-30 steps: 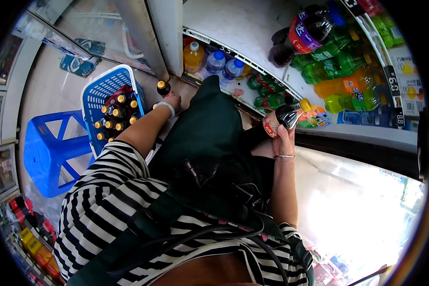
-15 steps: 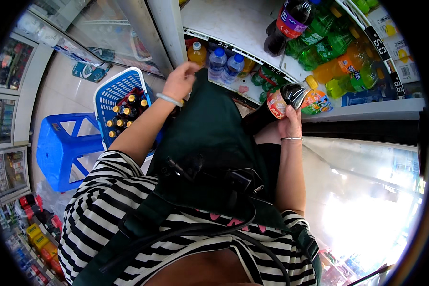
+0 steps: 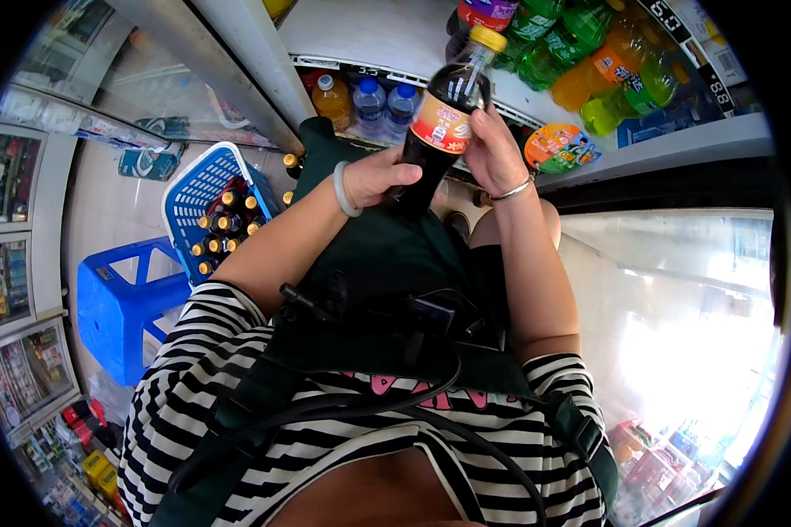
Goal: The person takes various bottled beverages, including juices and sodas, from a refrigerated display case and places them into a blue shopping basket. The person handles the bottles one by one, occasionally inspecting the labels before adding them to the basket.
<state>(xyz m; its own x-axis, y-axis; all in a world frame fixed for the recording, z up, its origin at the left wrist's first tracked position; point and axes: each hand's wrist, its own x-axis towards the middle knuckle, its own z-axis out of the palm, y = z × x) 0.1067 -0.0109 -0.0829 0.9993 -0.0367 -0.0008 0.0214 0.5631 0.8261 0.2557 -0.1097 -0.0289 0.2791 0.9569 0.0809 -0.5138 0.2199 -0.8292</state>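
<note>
1. Holding the dark cola bottle [image 3: 444, 123] in both hands now, you have it raised in front of the open cooler — half a second ago only your right hand carried it, lower and off to the right, while your left hand was down at the blue basket [image 3: 204, 189].

2. Judging from that shift, the basket has been left alone for the moment and this one bottle is being handled on its own, closer to the shelves than before.

3. Your left hand [image 3: 380, 176] is curled around the lower body of the bottle, fingers closed on it, a pale bangle on the wrist.

4. Your right hand [image 3: 494, 154] grasps the bottle higher up, at and just beside the orange-red label, thumb and fingers wrapped round it — neither hand is slack.

5. The bottle itself tilts, its yellow cap [image 3: 488, 38] pointing up and to the right toward the white shelf [image 3: 369, 35], where green and orange soft-drink bottles [image 3: 606, 70] lie.

6. Below the shelf edge stand smaller bottles with blue caps [image 3: 385, 101], just beyond your left hand.

7. More yellow-capped dark bottles fill the basket, which sits beside a blue plastic stool [image 3: 119, 307], well apart from the bottle you hold.
</note>
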